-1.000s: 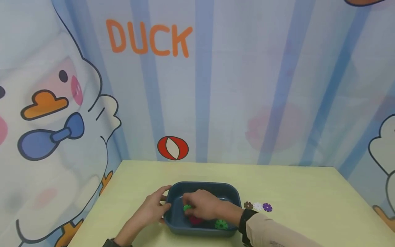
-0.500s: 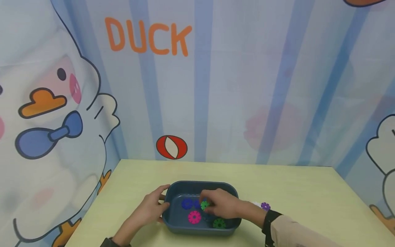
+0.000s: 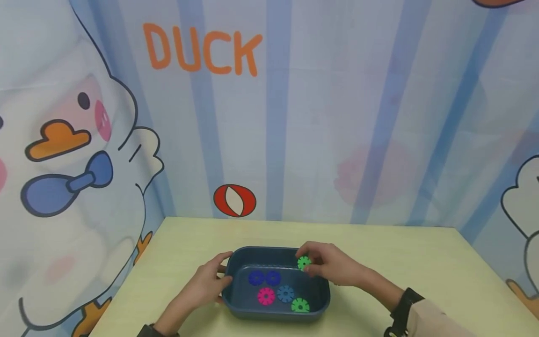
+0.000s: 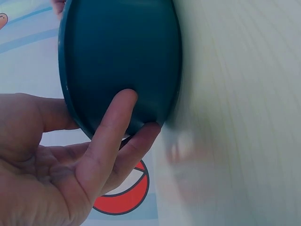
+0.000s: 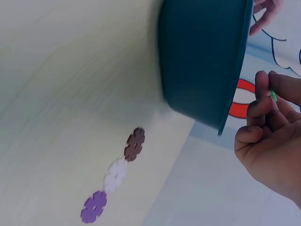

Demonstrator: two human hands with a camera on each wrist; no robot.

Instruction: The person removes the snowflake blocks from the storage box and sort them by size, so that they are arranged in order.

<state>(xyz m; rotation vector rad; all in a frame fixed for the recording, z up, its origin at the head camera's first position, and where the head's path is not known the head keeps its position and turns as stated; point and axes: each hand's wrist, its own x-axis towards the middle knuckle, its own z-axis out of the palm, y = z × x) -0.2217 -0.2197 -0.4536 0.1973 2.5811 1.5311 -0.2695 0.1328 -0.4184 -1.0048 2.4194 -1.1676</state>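
A dark blue-green plastic basin (image 3: 275, 316) stands on the table. My left hand (image 3: 206, 283) steadies its left end, a digit at the rim and fingers against the outer wall in the left wrist view. My right hand (image 3: 332, 264) pinches a green snowflake disc (image 3: 303, 263) between thumb and fingertips over the basin's back right corner; only the disc's edge shows in the right wrist view. Inside the basin lie two dark blue discs (image 3: 256, 278), a pink disc (image 3: 266, 296), a lighter blue disc (image 3: 285, 294) and another green disc (image 3: 300, 305).
On the pale yellow table (image 3: 404, 252), right of the basin, brown (image 5: 135, 144), white (image 5: 115, 175) and purple (image 5: 94, 207) discs lie in a row; the right arm hides them in the head view. A printed cloth backdrop (image 3: 311, 117) hangs behind.
My right hand has moved right and up from the basin's middle to its back right corner, with the green disc pinched. The discs beneath are uncovered. The left hand stays put.
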